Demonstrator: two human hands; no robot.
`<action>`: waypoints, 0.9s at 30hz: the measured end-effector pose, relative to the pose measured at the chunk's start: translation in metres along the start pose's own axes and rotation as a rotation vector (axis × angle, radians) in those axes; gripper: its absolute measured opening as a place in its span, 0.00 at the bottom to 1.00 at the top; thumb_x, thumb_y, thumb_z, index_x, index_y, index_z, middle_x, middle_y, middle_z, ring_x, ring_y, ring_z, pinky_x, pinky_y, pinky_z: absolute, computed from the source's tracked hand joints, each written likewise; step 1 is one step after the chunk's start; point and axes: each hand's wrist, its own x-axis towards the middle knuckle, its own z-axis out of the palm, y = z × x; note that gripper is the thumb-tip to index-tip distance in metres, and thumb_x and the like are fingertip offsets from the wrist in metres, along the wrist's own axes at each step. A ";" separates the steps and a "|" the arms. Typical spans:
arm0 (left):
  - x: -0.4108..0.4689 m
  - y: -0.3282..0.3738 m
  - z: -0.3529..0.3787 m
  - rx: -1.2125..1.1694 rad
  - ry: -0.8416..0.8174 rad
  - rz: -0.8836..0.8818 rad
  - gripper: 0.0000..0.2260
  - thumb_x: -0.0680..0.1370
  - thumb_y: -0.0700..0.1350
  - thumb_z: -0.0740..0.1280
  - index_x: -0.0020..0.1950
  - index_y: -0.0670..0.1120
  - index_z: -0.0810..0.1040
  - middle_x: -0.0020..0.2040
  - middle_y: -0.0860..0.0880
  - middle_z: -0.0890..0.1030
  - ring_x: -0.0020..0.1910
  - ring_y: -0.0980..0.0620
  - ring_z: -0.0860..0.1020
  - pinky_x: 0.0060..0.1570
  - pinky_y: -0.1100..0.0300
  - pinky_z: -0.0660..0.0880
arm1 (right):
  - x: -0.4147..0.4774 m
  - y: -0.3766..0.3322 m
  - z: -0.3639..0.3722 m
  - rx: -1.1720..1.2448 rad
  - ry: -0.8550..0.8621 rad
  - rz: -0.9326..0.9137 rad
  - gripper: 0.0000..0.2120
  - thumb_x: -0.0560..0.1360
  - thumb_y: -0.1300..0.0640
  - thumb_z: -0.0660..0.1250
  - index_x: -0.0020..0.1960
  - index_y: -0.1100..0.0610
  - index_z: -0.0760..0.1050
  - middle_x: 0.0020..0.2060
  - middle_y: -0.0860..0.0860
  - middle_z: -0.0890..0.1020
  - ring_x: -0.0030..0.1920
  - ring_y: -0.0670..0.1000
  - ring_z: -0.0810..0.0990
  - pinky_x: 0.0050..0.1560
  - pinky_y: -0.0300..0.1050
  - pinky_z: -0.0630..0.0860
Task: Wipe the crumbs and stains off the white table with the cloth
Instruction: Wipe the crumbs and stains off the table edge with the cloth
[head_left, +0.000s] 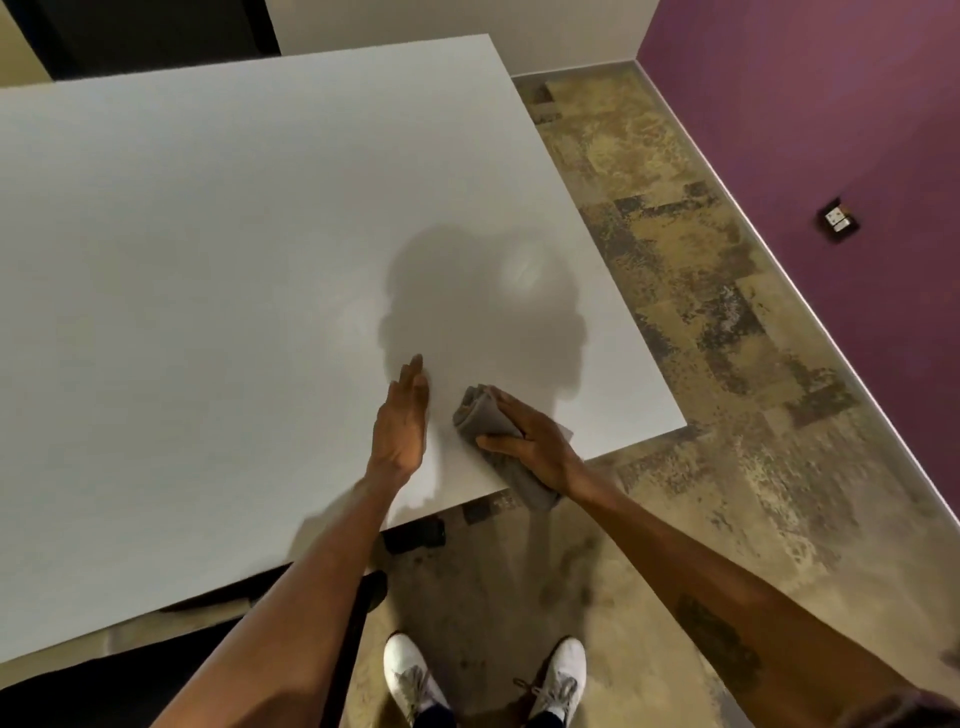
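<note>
A large white table (218, 270) fills the left and middle of the head view. A bunched grey cloth (480, 415) lies near the table's near right corner, with part of it hanging over the front edge. My right hand (530, 441) presses flat on the cloth, fingers spread across it. Just left of the cloth, my left hand (402, 421) stands on its edge on the table, fingers straight and together, holding nothing. A dark shadow of my head falls on the table beyond both hands. No crumbs or stains show clearly on the surface.
Mottled brown carpet (701, 322) runs to the right of the table and under my white shoes (410, 675). A purple wall (831, 104) with a socket plate (837, 219) stands at the far right. A dark table base (415, 535) shows under the front edge.
</note>
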 end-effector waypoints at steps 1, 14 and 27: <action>0.000 0.001 -0.002 0.017 -0.029 0.018 0.23 0.87 0.43 0.49 0.83 0.43 0.56 0.83 0.45 0.59 0.82 0.43 0.59 0.80 0.47 0.58 | -0.006 -0.002 0.005 0.062 0.025 0.000 0.31 0.69 0.33 0.69 0.70 0.30 0.65 0.71 0.42 0.74 0.70 0.44 0.73 0.72 0.54 0.71; 0.026 0.009 0.008 0.211 0.264 0.025 0.20 0.87 0.54 0.51 0.73 0.50 0.74 0.72 0.50 0.74 0.68 0.44 0.71 0.64 0.47 0.67 | -0.013 -0.030 -0.031 0.562 1.314 0.215 0.22 0.80 0.52 0.66 0.72 0.59 0.69 0.63 0.50 0.78 0.62 0.47 0.77 0.60 0.28 0.72; 0.042 0.005 0.013 0.532 0.175 -0.030 0.29 0.85 0.58 0.42 0.83 0.48 0.59 0.84 0.47 0.56 0.84 0.43 0.49 0.80 0.38 0.50 | 0.159 -0.004 -0.085 0.201 1.305 0.461 0.28 0.81 0.49 0.63 0.74 0.65 0.65 0.73 0.65 0.69 0.74 0.64 0.65 0.76 0.58 0.60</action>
